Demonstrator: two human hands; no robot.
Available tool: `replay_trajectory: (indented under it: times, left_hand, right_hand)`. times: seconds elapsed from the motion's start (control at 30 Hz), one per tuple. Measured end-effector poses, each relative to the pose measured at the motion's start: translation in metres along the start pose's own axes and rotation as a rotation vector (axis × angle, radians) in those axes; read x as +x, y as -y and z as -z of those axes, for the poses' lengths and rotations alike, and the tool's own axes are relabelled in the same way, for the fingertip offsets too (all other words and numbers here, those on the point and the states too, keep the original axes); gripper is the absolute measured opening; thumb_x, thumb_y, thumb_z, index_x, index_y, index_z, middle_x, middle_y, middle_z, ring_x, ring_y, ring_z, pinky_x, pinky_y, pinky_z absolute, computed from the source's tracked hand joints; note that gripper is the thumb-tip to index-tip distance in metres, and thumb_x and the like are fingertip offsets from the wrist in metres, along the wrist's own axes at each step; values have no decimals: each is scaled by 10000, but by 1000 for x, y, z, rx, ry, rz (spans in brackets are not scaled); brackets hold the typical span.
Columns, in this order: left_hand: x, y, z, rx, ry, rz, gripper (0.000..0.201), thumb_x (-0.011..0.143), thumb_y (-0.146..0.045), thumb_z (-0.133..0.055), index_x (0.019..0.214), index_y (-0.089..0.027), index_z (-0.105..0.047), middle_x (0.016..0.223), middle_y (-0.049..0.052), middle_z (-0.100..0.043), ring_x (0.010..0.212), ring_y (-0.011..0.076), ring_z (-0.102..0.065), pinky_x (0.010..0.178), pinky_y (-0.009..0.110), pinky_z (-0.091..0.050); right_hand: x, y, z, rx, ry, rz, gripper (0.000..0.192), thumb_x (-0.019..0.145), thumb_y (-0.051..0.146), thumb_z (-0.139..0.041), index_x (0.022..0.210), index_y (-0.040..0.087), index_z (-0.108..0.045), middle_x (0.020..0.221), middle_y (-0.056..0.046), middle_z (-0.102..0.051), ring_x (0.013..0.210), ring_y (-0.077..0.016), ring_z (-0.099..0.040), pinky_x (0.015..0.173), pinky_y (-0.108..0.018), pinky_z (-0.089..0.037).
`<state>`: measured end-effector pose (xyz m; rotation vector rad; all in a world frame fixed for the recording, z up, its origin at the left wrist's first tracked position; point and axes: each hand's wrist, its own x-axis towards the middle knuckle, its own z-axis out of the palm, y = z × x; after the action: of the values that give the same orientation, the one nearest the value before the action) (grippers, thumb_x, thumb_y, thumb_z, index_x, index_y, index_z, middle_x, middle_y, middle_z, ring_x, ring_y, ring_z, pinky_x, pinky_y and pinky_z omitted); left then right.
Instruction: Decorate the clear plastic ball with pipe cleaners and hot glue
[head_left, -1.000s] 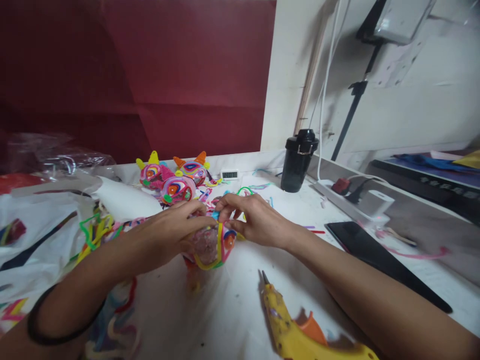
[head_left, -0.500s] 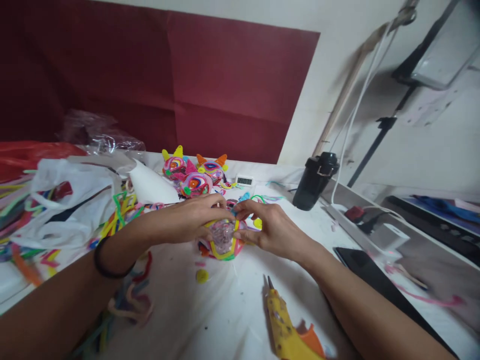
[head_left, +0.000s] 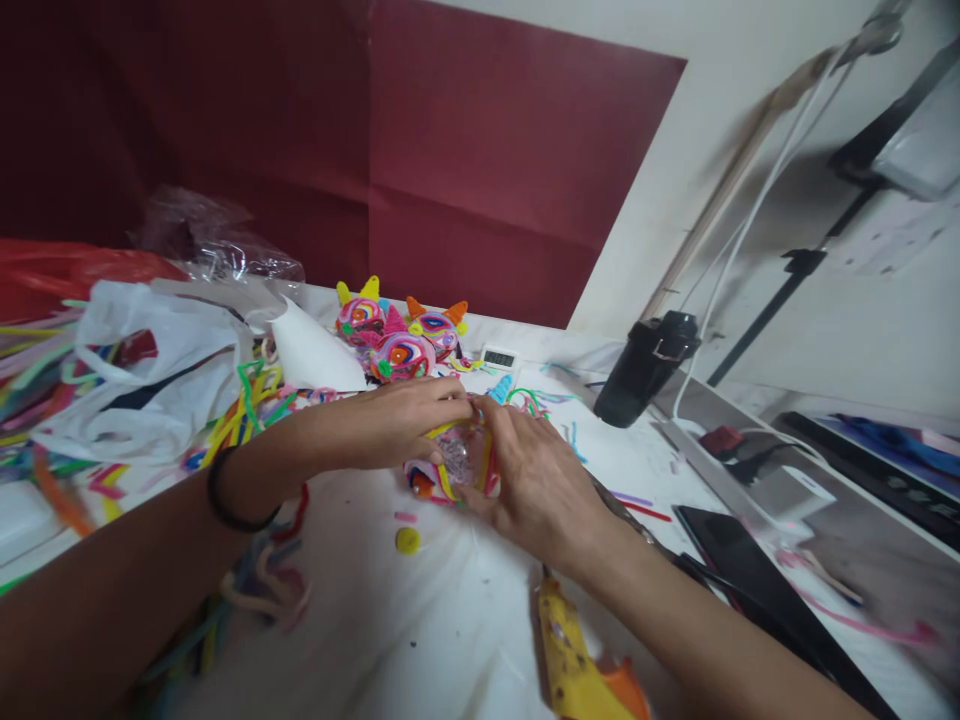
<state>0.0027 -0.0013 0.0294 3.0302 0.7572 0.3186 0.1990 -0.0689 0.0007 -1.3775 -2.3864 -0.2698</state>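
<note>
We see home craft corner: white table (head_left: pixel 465 640) full of fuzzy wires (head_left: pixel 251 400), glue gun (head_left: pixel 574 670) bottom middle, finished toy heads (head_left: pixel 397 335) by red wall paper (head_left: pixel 450 160).

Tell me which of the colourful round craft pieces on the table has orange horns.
The rightmost finished piece at the back, beside the small digital clock. The piece left of it has yellow horns, and the front one shows none.

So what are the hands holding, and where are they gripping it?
Both hold the small clear craft ball: left hand over its top, right hand cupping its right side.
</note>
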Motion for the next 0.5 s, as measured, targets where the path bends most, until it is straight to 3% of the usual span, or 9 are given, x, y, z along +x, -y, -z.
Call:
replay_trajectory:
  times: [0.3,0.5]
  left_hand:
    - [3,-2,-1,-28,-1,8,276,826,-101,-656,1089,-158,-591,1163,87,-587,1102,236,-570,945,339,-478]
    - [3,-4,-1,-6,-3,15,300,831,-76,-629,1115,-160,-577,1185,82,-586,1115,226,-566,955,329,-469]
  right_hand:
    - [-2,3,-3,29,-82,-17,764,790,462,-678,1383,59,-413,1136,-209,-652,1047,-387,-612,923,-562,-460]
    - [-2,6,-10,36,-99,-53,687,816,371,-642,1382,66,-402,1156,-207,-640,1086,-377,-591,902,-534,-471]
